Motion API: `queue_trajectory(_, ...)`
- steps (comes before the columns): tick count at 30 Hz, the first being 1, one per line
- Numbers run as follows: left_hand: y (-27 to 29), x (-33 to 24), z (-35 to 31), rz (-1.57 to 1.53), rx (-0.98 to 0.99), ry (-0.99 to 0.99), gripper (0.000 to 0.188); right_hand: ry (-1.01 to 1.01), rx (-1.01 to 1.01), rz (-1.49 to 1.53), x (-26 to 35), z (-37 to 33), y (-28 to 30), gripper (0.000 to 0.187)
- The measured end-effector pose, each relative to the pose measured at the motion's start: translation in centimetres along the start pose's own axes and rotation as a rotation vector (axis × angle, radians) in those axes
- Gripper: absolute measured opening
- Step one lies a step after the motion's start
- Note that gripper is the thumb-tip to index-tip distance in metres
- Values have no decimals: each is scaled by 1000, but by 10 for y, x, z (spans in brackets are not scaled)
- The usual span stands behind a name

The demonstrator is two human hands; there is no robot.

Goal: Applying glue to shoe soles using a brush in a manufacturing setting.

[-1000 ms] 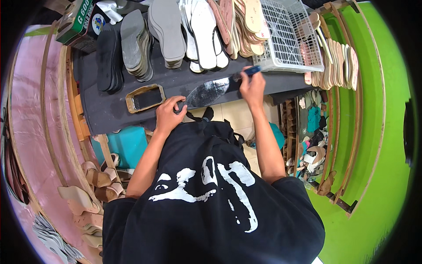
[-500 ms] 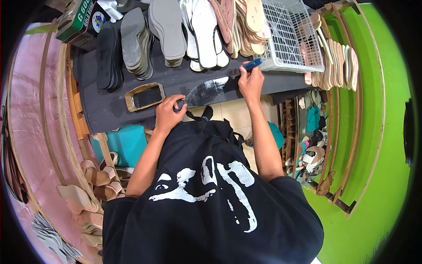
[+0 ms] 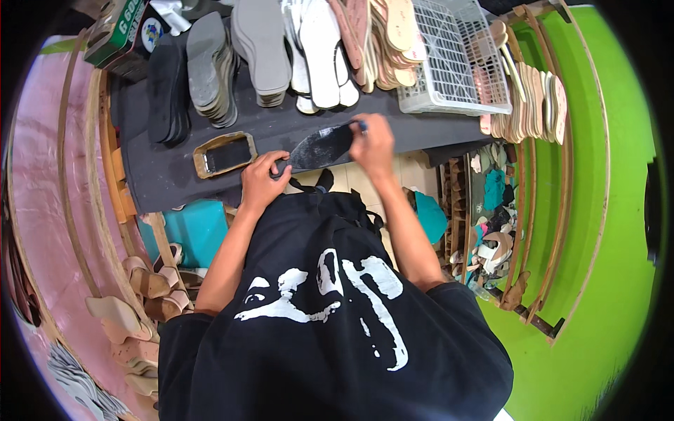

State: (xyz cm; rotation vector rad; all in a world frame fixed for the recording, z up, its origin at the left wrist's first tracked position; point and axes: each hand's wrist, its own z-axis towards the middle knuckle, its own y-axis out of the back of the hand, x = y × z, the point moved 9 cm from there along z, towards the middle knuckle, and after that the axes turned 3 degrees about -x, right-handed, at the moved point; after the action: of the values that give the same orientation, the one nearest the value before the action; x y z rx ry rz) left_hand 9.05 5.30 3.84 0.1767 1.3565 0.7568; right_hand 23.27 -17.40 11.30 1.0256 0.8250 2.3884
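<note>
A dark shoe sole [image 3: 321, 149] with a wet, whitish film lies across the front of the black work table [image 3: 158, 179]. Its left end is pinched at the table's edge by the fingers and thumb of my left hand [image 3: 265, 180], which are closed on it. My right hand [image 3: 373, 149] grips a blue-handled brush [image 3: 362, 127] over the sole's right end. That hand is blurred, and the bristles are mostly hidden. Just left of the sole sits a brown-rimmed tray [image 3: 202, 163] with a dark inside.
Stacks of black soles [image 3: 167, 98], grey soles [image 3: 261, 52], white soles [image 3: 321, 59] and beige insoles [image 3: 399, 28] line the table's back. A white plastic crate [image 3: 449, 105] stands back right, beside more insoles [image 3: 540, 105]. Back left is a green-and-black tin [image 3: 121, 42].
My right hand has moved left and toward me with the brush, and its handle has tilted. The whitish film on the sole looks thinner. My left hand keeps its hold.
</note>
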Motion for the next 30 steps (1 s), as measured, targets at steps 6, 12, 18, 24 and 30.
queue_trajectory(6,1,2,-1,5,-9,22,33,-451,-274,79,-66,-22,39,10)
queue_trajectory(12,0,-1,1,11,-7,9,33,-301,-245,-41,-70,-11,66,12)
queue_trajectory(18,0,2,0,24,-3,-2,34,-345,-147,100,-44,-11,31,13)
queue_trajectory(24,1,3,0,2,3,38,32,-574,-216,80,-91,-14,50,16)
queue_trajectory(30,1,3,0,-5,-1,-2,33,-276,-184,-106,-58,-8,49,15)
